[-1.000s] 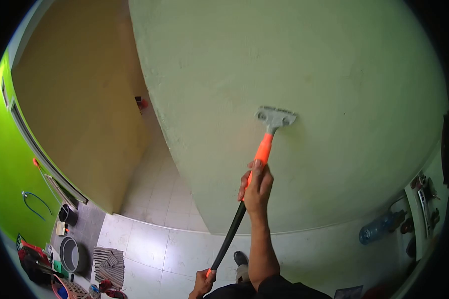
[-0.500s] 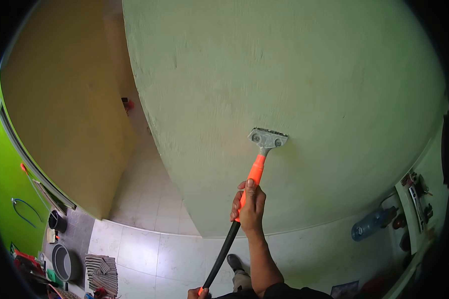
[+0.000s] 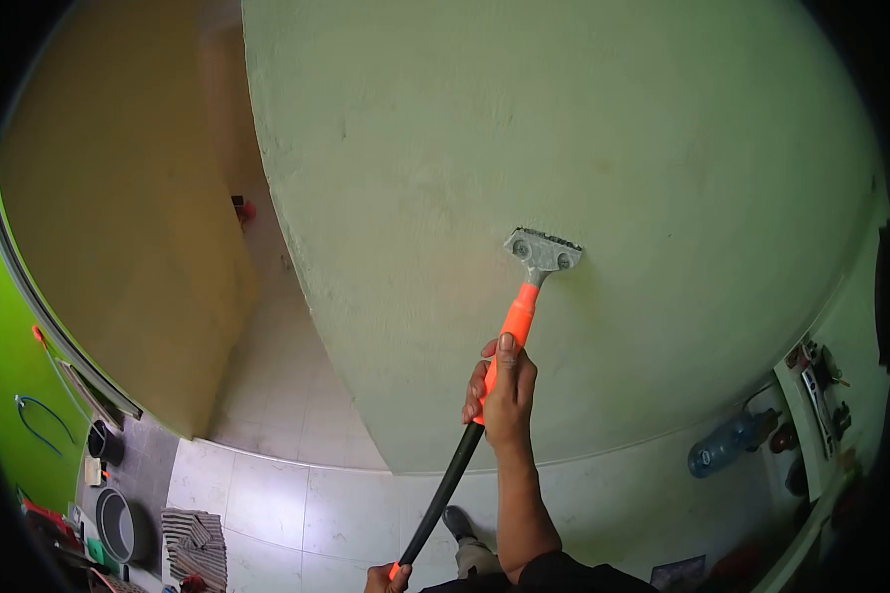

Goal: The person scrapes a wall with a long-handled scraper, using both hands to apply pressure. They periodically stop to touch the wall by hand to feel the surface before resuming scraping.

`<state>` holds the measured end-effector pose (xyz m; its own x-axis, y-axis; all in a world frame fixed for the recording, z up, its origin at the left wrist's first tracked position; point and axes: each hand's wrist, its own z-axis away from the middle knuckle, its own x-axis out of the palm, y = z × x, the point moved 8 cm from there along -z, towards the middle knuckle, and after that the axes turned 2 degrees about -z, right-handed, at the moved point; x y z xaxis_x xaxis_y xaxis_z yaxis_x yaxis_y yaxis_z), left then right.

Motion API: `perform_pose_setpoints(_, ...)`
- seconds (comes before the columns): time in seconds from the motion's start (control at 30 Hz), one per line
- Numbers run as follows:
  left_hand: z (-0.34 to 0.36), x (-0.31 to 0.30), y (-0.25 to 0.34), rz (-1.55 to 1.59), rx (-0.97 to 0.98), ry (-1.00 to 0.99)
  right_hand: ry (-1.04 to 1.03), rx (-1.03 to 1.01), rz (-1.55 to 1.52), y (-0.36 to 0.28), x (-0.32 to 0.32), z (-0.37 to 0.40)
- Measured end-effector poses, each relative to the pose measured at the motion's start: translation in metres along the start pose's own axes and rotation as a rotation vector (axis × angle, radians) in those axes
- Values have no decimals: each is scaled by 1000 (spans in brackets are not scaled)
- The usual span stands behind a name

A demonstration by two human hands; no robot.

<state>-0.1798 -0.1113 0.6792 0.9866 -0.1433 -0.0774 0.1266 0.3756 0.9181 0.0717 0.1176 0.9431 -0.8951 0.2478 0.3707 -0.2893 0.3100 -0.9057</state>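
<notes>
A long-handled scraper [image 3: 520, 314] slants up across the middle of the head view, with an orange grip, a black shaft and a grey metal head. Its wide blade edge, specked with dark residue, is at the pale green wall [image 3: 643, 148]; whether it touches is hard to tell. My right hand [image 3: 504, 390] is wrapped around the orange grip below the head, thumb along the top. Lower down, at the bottom edge, my left hand [image 3: 388, 578] closes on the orange end of the shaft and is partly cut off.
To the left, the wall ends at a doorway with a brown wall [image 3: 119, 217] beyond. A grey basin [image 3: 117, 524], a black bucket [image 3: 107, 442] and a striped cloth [image 3: 194, 544] lie at lower left. A blue water bottle [image 3: 727, 447] and a shelf with tools [image 3: 819, 390] are at right.
The scraper and both hands have moved upward in the view, the scraper's head also slightly right. Both hands keep their hold. The surroundings have shifted slightly left.
</notes>
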Motion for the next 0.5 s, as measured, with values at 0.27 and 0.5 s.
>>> perform_pose_setpoints(0.27,-4,-8,32,-52,92,1,25,-33,-33,0,0,-6)
perform_pose_setpoints(0.5,-14,-5,-25,-56,-4,8,-32,-76,36,7,-1,-3)
